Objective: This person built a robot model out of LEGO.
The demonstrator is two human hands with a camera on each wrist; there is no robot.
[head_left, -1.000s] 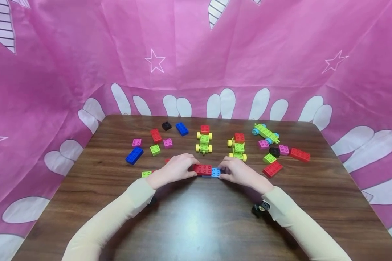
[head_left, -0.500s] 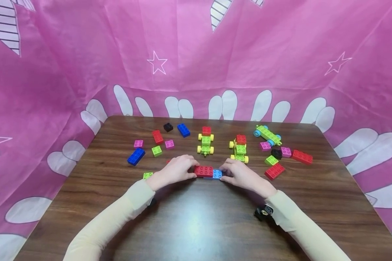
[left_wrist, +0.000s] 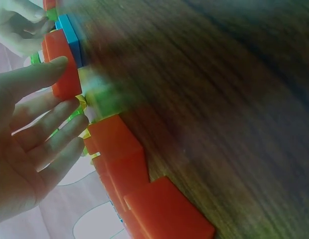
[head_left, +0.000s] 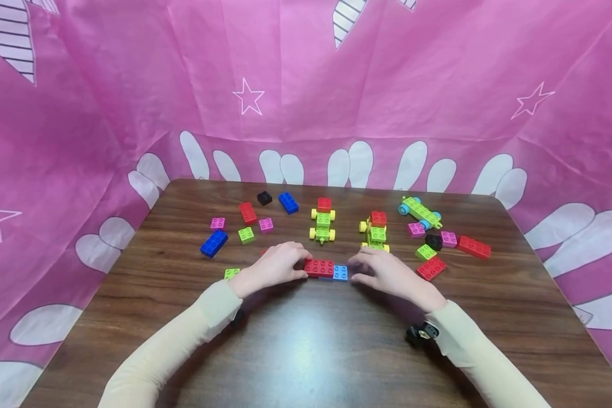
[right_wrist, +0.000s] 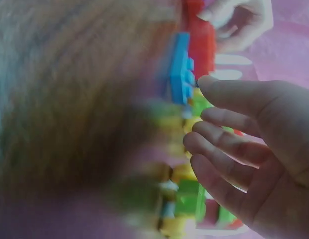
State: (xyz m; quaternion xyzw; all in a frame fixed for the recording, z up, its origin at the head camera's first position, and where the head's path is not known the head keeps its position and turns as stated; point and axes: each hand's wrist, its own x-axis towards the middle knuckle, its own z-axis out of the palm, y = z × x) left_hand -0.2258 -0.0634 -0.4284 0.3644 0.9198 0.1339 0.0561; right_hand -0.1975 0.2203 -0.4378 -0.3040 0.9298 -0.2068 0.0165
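In the head view a long red toy brick [head_left: 319,267] sits on top of a light blue brick [head_left: 340,273], overlapping so that the blue studs show at the right end. My left hand [head_left: 279,263] holds the red brick's left end between thumb and fingers; the left wrist view shows the thumb on the red brick [left_wrist: 65,74]. Just right of the pair, my right hand [head_left: 387,273] is apart from it, fingers loosely bent with nothing between them. The right wrist view shows a gap between those fingers and the blue brick [right_wrist: 179,69].
Two green cars with yellow wheels, the left car [head_left: 323,220] and the right car [head_left: 376,232], stand beyond the hands. A green car base [head_left: 420,212] with blue wheels lies back right. Loose bricks flank them, including a dark blue brick [head_left: 214,243] and a red brick [head_left: 431,268].
My right hand has let go of the light blue brick and shifted slightly right. The left hand keeps its hold on the red brick. The head view has shifted slightly.
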